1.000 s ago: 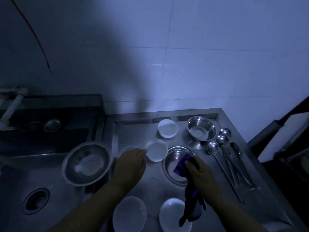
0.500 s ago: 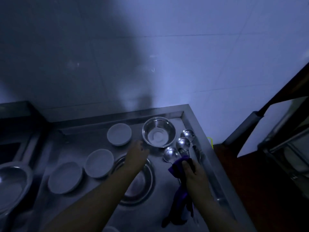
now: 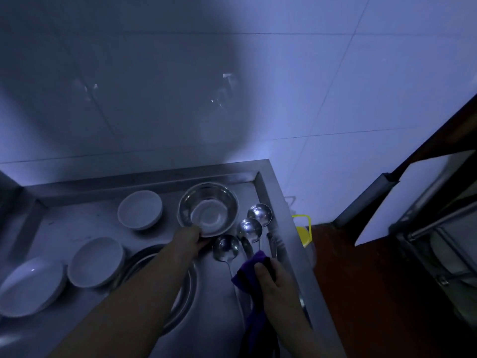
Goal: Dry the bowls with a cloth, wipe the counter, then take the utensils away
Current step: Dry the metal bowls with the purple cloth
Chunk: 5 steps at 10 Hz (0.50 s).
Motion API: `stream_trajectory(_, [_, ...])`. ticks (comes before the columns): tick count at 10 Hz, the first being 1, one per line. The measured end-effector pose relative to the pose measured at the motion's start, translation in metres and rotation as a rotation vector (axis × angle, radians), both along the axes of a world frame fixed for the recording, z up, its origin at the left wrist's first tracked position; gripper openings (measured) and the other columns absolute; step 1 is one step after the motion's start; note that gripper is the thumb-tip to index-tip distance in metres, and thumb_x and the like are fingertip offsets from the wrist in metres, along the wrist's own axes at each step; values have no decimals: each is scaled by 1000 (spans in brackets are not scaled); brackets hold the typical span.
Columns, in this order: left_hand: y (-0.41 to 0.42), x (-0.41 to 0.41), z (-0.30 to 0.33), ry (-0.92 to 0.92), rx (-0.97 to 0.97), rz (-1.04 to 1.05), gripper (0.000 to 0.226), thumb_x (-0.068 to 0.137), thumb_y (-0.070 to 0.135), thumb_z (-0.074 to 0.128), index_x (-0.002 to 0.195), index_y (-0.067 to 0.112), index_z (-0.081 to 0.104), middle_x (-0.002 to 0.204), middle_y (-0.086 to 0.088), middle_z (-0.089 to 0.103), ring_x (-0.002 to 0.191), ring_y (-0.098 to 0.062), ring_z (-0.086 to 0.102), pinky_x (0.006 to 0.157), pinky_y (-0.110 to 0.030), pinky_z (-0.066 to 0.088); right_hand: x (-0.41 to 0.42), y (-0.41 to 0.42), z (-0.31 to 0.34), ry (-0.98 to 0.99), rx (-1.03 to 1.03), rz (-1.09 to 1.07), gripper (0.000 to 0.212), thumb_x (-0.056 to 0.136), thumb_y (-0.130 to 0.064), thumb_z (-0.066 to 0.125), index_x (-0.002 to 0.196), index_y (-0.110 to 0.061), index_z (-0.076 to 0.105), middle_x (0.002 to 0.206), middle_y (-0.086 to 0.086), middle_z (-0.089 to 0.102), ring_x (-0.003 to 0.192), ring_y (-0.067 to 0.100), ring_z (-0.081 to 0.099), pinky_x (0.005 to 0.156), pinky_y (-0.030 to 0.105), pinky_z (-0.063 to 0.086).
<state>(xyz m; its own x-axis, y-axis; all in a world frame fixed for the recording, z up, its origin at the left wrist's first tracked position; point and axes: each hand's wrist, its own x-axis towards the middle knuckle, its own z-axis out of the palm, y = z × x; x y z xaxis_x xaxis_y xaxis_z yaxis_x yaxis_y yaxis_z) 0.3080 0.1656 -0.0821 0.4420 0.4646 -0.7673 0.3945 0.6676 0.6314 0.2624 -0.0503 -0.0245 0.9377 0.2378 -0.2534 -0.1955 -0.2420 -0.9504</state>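
Light: my picture is very dim and blue.
Shadow: a big dark shape covers the wall (image 3: 154, 86).
Shine: I see small bright spots on the ladles (image 3: 249, 227) and the steel bowl (image 3: 207, 209).
Edges: straight lines bend near the sides.
Sharpness: soft and grainy.

No legible text (dim light)

- The cloth (image 3: 251, 271) is purple with a dark, near-black edge.
- The steel bowl (image 3: 208, 209) at 12 o'clock of the counter is shiny silver, with a pale patch of reflection inside.
- The three ladles (image 3: 249, 228) at 3 o'clock of that bowl are mirror-bright silver.
- The three small bowls (image 3: 140, 209) toward 9 o'clock are plain white.
- The counter (image 3: 85, 223) is dull grey metal.
- The wall tiles (image 3: 309, 73) are plain white, tinted blue.
- The container (image 3: 303, 235) beyond the counter's 3 o'clock edge is yellow.
- The floor (image 3: 361, 293) is dark reddish brown.
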Motion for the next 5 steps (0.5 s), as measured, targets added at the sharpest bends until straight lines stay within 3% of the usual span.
stream_trajectory(1, [2, -14, 1, 40, 115, -19, 14, 90, -6, 46, 93, 4, 56, 101, -13, 53, 78, -21, 59, 48, -20, 54, 1, -3, 5, -20, -20, 24, 14, 91, -6, 57, 78, -10, 61, 68, -2, 60, 55, -4, 49, 55, 11, 38])
stream_trajectory(2, [9, -46, 21, 30, 197, 8, 23, 89, -4, 50, 73, 14, 49, 82, -7, 55, 62, -14, 56, 41, -16, 49, -3, -2, 15, -53, -48, 47, 12, 92, -6, 56, 82, -6, 62, 70, 1, 62, 60, 1, 52, 54, 9, 38])
stream_trajectory(3, [4, -81, 55, -36, 356, 53, 20, 85, -5, 53, 70, 7, 54, 71, -13, 58, 49, -16, 60, 44, -22, 48, -13, 4, 28, -79, -53, 76, 12, 93, -7, 54, 88, -1, 63, 75, 10, 63, 65, 12, 52, 54, 9, 38])
stream_trajectory(4, [6, -120, 79, -117, 622, 18, 16, 86, 7, 60, 75, 20, 61, 73, -3, 67, 64, -17, 61, 52, -25, 52, -28, 10, 45, -119, -64, 78, 15, 95, -11, 53, 89, -4, 64, 77, 10, 64, 66, 12, 52, 54, 7, 37])
stream_trajectory(5, [12, -153, 89, -118, 808, -144, 16, 86, 6, 56, 95, 19, 61, 89, -8, 69, 82, -26, 64, 73, -40, 53, -48, 15, 59, -127, -27, 4, 17, 96, -13, 51, 87, -5, 63, 76, 7, 64, 69, 18, 57, 53, 9, 38])
